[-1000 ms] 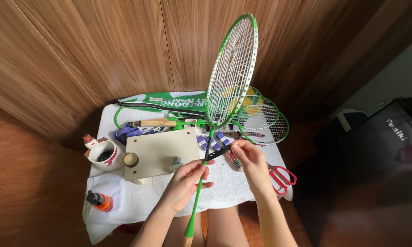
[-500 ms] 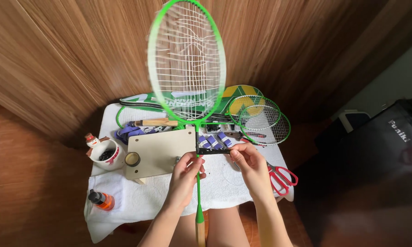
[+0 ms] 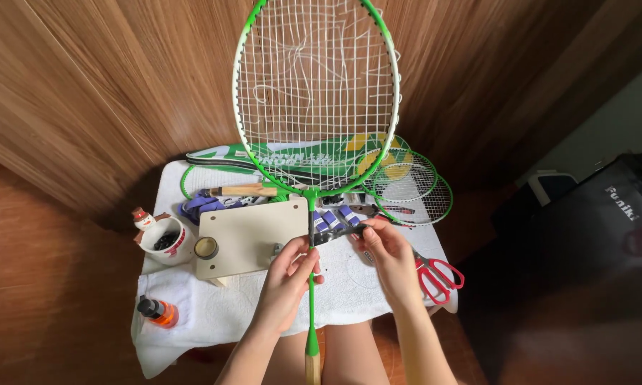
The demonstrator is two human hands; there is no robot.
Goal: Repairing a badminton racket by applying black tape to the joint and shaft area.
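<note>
Fingers of left hand pinch the green racket shaft; right hand, at three o'clock, grips dark pliers. Advise steadying the shaft.

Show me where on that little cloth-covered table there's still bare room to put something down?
Bare white cloth lies along the near edge, between the orange bottle and the left hand, and between the right hand and the red scissors. The far half is crowded: wooden board, spare rackets, mug.

Setting: we log a home hobby corner. Evidence: wood-panelled wall, wooden floor, small towel-draped worktop crowded with rackets, scissors, snowman mug, glue bottle; dark bag alongside.
</note>
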